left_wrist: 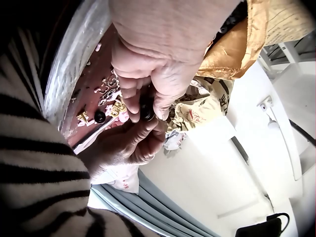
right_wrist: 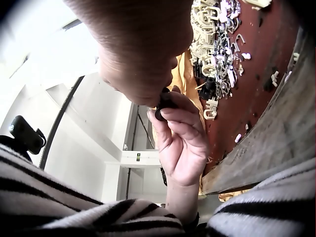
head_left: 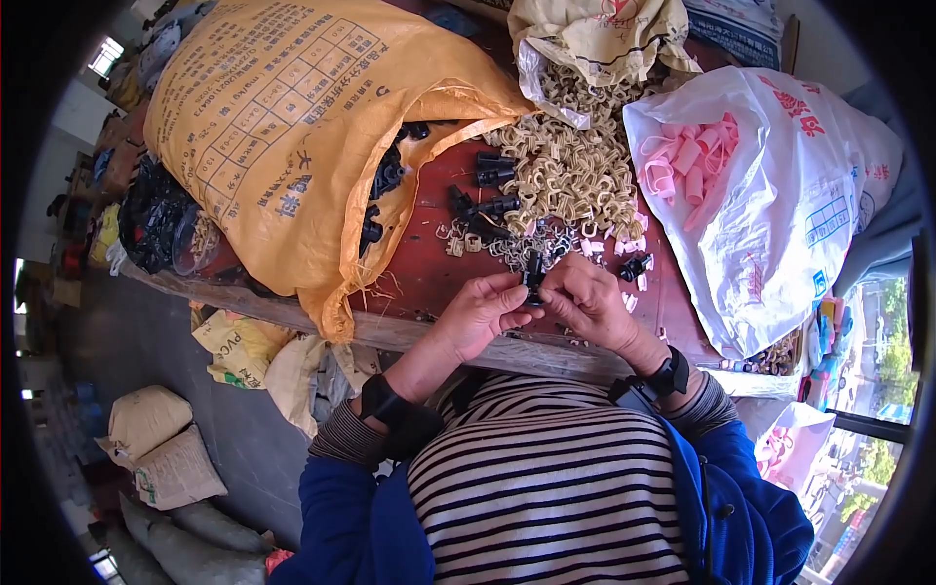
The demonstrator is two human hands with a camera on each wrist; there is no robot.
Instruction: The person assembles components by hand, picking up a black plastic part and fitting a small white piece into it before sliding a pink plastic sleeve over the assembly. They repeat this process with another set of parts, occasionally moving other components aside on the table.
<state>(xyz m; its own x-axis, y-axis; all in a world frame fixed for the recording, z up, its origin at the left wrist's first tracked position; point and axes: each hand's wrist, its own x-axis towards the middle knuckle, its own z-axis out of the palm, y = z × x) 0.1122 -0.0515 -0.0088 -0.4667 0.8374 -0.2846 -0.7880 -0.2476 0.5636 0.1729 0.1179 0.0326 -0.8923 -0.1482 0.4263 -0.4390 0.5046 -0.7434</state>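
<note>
Both hands meet at the table's front edge over one small black plastic fitting (head_left: pixel 533 276), which looks round and stepped. My left hand (head_left: pixel 478 317) pinches it between thumb and fingers. From the other side, the curled fingers and thumb of my right hand (head_left: pixel 593 300) pinch the same fitting, partly covering it. In the left wrist view, its dark round end (left_wrist: pixel 147 109) shows between the fingertips. Just beyond the hands lie a scatter of small metal hooks (head_left: pixel 546 244) and a heap of cream plastic clips (head_left: pixel 575 166).
An orange woven sack (head_left: pixel 283 146) with black fittings inside lies at left. A white sack (head_left: pixel 770 224) of pink pieces lies at right. Loose black fittings (head_left: pixel 494 169) sit beside the clips, and another black fitting (head_left: pixel 635 266) lies right of the hands. A beige sack (head_left: pixel 604 39) stands behind.
</note>
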